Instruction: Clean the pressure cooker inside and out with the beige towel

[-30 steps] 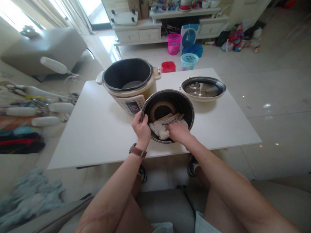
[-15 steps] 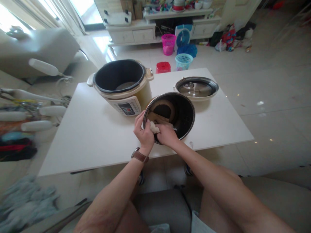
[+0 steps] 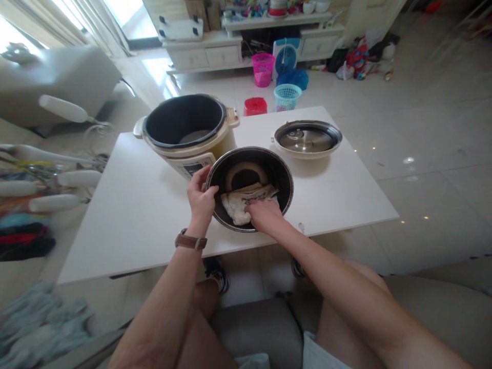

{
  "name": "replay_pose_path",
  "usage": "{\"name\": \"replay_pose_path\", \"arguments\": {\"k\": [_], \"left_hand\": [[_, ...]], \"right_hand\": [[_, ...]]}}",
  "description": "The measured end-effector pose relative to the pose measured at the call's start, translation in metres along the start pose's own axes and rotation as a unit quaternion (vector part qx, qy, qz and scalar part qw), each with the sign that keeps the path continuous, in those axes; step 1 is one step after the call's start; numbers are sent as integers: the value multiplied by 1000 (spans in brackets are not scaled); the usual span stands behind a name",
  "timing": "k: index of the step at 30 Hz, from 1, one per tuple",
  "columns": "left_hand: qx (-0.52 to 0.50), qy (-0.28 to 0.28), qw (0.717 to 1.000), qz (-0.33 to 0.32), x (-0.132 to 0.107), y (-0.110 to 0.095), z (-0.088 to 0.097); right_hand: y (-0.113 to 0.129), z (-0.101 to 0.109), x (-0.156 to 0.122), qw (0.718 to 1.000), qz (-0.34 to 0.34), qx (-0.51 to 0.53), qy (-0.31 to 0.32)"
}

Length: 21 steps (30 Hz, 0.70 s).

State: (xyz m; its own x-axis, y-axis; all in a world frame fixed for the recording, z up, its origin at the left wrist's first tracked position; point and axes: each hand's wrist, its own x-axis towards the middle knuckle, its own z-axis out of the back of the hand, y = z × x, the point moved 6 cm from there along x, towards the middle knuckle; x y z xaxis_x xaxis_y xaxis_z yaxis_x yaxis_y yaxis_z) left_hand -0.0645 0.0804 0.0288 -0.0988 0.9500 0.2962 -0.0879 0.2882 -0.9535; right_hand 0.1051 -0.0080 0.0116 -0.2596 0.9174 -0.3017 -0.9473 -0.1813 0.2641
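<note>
A dark round inner pot (image 3: 282,177) is tilted toward me over the near part of the white table. My left hand (image 3: 202,197) grips its left rim, thumb over the edge and fingers on the outside. Inside the pot, my right hand (image 3: 264,214) is closed on a pale cloth (image 3: 236,205) with dark printing, pressed along the near inner wall. Behind to the left stands the pressure cooker body (image 3: 226,141), uncovered, its control panel facing me and partly hidden by the pot and my left hand.
The cooker lid (image 3: 307,141) lies upside down at the table's (image 3: 134,220) back right. Beyond it on the floor are a light blue basket (image 3: 287,97), a red stool-like item (image 3: 255,106) and a pink basket (image 3: 263,69). White lamp arms (image 3: 79,178) jut in at left.
The pot has shifted left and turned more upright toward me. My left hand has moved left along with its rim. More of the cloth now shows spread out inside.
</note>
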Motion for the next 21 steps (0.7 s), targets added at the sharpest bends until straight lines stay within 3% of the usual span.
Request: {"name": "replay_pose_path", "arguments": {"k": [3, 9, 17, 21], "left_hand": [[4, 18, 1000, 10, -1, 2, 0], [-2, -9, 1000, -8, -14, -2, -5], [-7, -77, 997, -2, -30, -10, -7], [-6, -99, 995, 0, -31, -2, -4]], "right_hand": [[-1, 0, 1, 1000, -4, -8, 0], [-3, -5, 7, 999, -43, 21, -10], [20, -4, 26, 961, -23, 257, -97], [25, -3, 25, 984, 3, 175, -32]]}}
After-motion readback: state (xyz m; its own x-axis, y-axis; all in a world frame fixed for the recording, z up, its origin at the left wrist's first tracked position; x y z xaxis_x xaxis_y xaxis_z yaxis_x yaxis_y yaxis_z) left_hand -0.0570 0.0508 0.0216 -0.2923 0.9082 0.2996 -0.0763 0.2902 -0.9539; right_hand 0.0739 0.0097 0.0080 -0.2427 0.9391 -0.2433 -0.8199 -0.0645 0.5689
